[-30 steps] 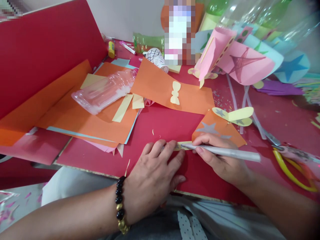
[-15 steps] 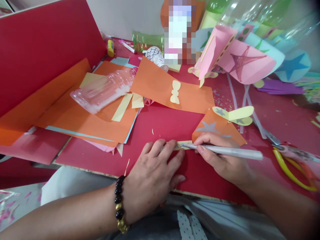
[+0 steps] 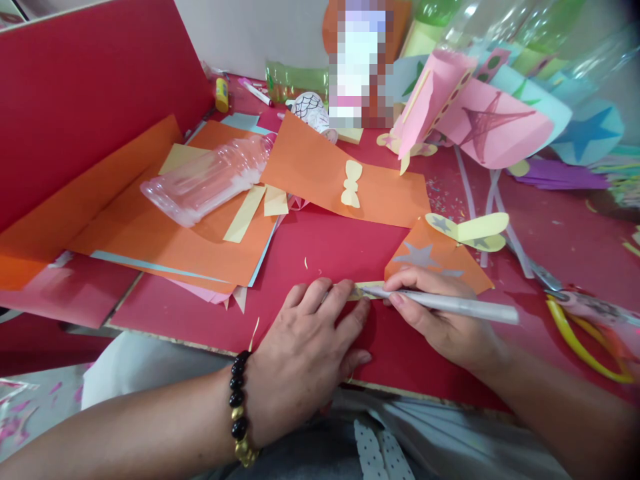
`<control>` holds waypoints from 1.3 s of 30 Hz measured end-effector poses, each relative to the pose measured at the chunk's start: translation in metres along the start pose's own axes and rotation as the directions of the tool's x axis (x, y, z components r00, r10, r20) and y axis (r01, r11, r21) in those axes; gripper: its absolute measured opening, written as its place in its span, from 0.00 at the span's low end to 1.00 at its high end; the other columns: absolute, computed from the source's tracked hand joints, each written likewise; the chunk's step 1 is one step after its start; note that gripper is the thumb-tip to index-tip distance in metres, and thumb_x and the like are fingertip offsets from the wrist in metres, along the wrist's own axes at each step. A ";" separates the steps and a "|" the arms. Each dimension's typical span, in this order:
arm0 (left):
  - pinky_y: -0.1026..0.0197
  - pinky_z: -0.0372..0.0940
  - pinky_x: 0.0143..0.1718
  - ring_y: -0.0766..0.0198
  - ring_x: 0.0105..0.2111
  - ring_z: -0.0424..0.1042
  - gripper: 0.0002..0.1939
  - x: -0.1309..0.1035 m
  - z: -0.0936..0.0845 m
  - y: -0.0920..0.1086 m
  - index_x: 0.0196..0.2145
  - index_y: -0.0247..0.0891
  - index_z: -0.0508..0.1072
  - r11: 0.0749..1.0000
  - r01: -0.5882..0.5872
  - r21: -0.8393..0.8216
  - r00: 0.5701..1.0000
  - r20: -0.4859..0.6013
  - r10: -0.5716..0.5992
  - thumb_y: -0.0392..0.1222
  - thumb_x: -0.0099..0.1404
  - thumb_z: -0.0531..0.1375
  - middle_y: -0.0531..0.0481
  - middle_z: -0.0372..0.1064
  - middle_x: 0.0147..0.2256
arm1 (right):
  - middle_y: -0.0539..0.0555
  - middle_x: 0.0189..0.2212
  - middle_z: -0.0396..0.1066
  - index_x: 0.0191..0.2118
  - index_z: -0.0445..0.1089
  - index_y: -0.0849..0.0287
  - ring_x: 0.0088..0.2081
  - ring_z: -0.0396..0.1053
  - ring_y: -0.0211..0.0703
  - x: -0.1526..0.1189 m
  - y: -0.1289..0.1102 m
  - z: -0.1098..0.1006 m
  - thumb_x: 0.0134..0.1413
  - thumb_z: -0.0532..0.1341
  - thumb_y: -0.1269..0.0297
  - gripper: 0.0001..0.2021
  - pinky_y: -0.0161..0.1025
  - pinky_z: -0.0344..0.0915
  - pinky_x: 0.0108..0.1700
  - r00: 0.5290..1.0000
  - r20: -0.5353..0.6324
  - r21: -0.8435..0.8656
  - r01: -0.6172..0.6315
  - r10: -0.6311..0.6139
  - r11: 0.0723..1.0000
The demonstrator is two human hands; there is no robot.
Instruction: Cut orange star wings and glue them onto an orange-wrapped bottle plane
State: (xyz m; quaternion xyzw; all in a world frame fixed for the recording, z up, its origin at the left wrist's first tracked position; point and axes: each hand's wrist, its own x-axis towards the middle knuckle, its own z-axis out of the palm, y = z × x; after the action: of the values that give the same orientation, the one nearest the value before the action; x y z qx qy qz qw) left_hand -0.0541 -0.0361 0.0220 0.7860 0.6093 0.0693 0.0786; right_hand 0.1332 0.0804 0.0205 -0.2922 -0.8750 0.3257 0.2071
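The left hand [image 3: 310, 353] lies palm down on the red counter [image 3: 340, 247], its fingers slightly spread and bent, pressing a narrow yellow strip [image 3: 373, 285] and hiding its left part. The strip lies flat near the counter's front edge, between the hands. The right hand [image 3: 445, 313] pinches a silver-white pen [image 3: 457, 305] between thumb and fingers, tip on the strip.

At left, a clear bottle [image 3: 200, 183] lies on stacked orange sheets [image 3: 185, 257]. Further right, a yellow bow-shaped cutout [image 3: 352, 185] rests on an orange sheet [image 3: 400, 193]; beyond it, a star-marked orange piece [image 3: 415, 243], partly covered by the right hand, then yellow-handled scissors [image 3: 575, 340].

Compared with half a second ago, the left hand holds its place, while the pen's rear end sits slightly lower.
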 end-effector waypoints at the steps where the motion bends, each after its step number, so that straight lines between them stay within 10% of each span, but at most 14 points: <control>1: 0.47 0.61 0.52 0.51 0.54 0.59 0.23 0.000 0.000 0.000 0.59 0.44 0.63 1.000 0.000 0.001 1.000 0.000 0.000 0.53 0.69 0.53 0.45 0.58 0.59 | 0.48 0.28 0.71 0.36 0.68 0.57 0.27 0.66 0.35 0.000 0.000 0.000 0.60 0.58 0.67 0.03 0.34 0.62 0.31 1.000 0.000 -0.006 -0.003 0.003 1.000; 39: 0.46 0.61 0.52 0.51 0.54 0.59 0.23 0.001 -0.001 0.001 0.59 0.45 0.63 1.000 0.004 -0.013 1.000 0.016 -0.003 0.53 0.69 0.53 0.46 0.59 0.59 | 0.48 0.25 0.69 0.36 0.69 0.56 0.25 0.65 0.35 -0.002 0.001 -0.003 0.60 0.58 0.65 0.03 0.34 0.62 0.30 0.998 -0.043 -0.035 -0.046 0.044 0.998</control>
State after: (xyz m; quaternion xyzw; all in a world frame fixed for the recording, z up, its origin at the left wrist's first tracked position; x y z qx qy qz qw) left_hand -0.0537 -0.0356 0.0236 0.7850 0.6095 0.0667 0.0888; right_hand 0.1368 0.0810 0.0214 -0.3221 -0.8693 0.3085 0.2129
